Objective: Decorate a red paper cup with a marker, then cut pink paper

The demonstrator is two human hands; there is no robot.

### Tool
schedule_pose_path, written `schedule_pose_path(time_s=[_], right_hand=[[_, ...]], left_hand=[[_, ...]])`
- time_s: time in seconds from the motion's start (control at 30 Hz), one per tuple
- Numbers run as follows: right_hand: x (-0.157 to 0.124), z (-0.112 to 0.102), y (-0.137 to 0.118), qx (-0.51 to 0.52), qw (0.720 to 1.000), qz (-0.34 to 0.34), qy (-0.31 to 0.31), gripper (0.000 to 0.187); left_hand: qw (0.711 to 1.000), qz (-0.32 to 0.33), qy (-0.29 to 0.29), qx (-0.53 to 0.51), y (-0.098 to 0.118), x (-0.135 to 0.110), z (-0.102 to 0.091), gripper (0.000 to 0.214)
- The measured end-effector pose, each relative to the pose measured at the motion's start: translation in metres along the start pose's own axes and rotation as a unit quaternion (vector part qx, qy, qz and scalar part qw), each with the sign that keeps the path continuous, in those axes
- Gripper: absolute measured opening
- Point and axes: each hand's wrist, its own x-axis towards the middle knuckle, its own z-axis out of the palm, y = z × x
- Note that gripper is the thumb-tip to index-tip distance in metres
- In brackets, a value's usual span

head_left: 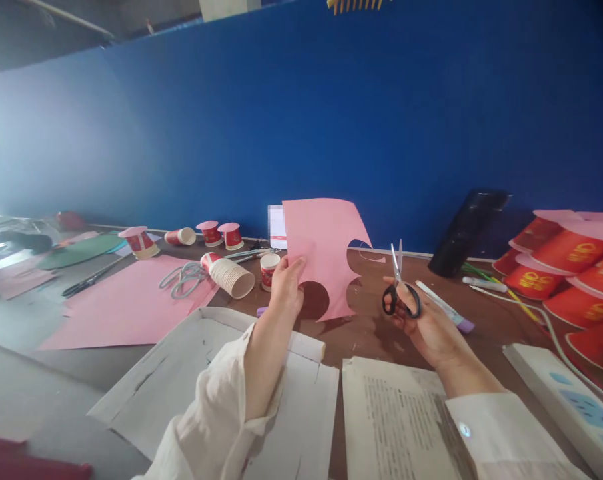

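A sheet of pink paper point(326, 240) stands upright over the table, pinched at its lower left by my left hand point(288, 283). Rounded notches are cut from its right and bottom edges. To the right, my right hand point(421, 327) has its fingers in the black handles of a pair of scissors point(397, 283). The blades point up, slightly parted, and are apart from the paper. A thin pink paper scrap point(374, 258) lies behind the sheet's right edge. Close to my left hand stands a small red and white paper cup point(269, 268).
Stacked paper cups point(228, 275), a coiled cord point(181, 280) and a larger pink sheet point(131, 307) lie left. Red cups with pink discs point(536, 273), a black bottle point(466, 233), a glue tube point(446, 307) and a power strip point(566, 400) are right. Cardboard point(166, 373) and a printed booklet point(401, 413) lie in front.
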Motion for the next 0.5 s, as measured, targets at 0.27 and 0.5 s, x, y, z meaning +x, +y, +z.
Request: schedule_pose_path(time_s=[0.27,0.5], right_hand=[[-0.025,0.008,-0.008,0.058,0.96,0.078,-0.262,0.041],[-0.032,0.027,-0.002,0.061,0.93,0.122,-0.342,0.037]], left_hand=[[0.992,0.079,0.088,0.054,0.0,0.019,0.026,0.012],[0.96,0.218,0.117,0.129,-0.009,0.015,0.045,0.017]])
